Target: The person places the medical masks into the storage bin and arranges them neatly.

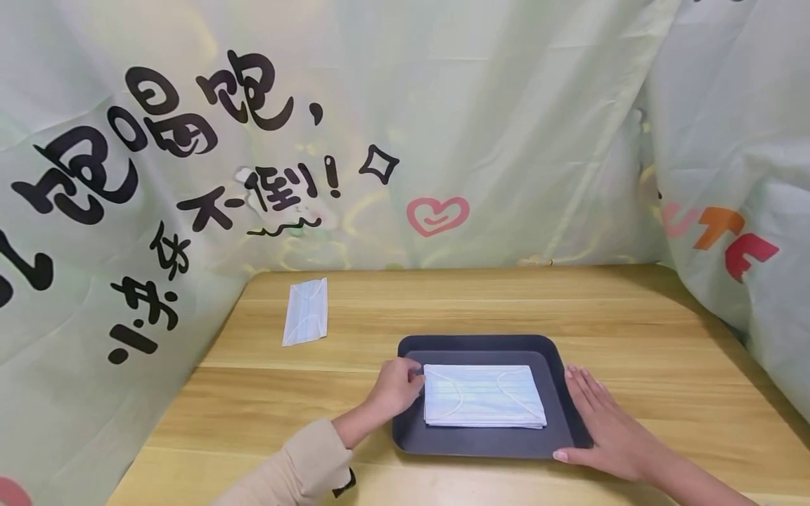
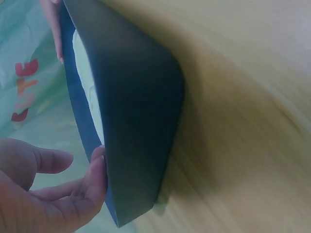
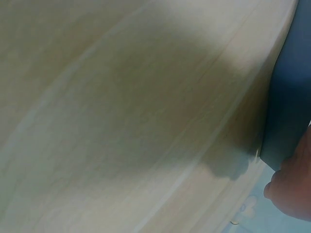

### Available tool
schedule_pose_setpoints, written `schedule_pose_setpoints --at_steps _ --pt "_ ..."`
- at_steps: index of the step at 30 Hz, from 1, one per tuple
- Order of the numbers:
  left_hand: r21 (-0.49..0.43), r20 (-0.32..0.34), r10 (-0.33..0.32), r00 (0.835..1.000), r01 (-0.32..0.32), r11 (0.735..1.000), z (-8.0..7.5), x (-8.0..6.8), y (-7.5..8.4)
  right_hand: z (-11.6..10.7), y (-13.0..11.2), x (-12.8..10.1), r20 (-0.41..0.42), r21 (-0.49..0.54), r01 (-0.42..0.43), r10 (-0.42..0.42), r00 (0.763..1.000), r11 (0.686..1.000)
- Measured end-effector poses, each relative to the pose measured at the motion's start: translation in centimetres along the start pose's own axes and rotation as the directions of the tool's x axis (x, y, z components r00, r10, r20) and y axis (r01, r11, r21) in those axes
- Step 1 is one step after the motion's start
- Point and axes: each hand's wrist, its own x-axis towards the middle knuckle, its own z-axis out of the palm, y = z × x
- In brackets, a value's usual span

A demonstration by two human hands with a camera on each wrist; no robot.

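A dark grey rectangular tray stands on the table, with a small stack of pale blue face masks lying flat inside it. My left hand is at the tray's left side, its bent fingers over the rim at the stack's left edge. In the left wrist view, the thumb of that hand stands apart from the fingers, with nothing pinched between them. Along the tray's right side, my right hand lies with straight fingers against the rim, thumb spread toward the front corner. The right wrist view catches only part of this hand beside the tray wall.
A single pale blue face mask lies on the wooden table at the back left. Printed cloth hangs behind the table and along both sides.
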Motion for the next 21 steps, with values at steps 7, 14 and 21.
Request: schedule_pose_setpoints --at_steps 7,14,21 --pt "-0.039 -0.115 0.087 0.99 -0.092 0.995 -1.3 0.4 -1.1 -0.1 0.0 -0.1 0.005 0.012 -0.007 0.006 1.0 1.0" --pt "0.01 -0.396 0.169 0.903 -0.18 0.984 -2.8 1.0 -4.2 -0.1 0.0 -0.1 0.002 0.004 0.003 -0.003 1.0 1.0" --pt "-0.012 -0.52 0.149 0.841 -0.182 0.983 -4.5 1.3 -6.9 -0.1 0.0 0.1 0.01 0.009 -0.007 0.007 1.0 1.0"
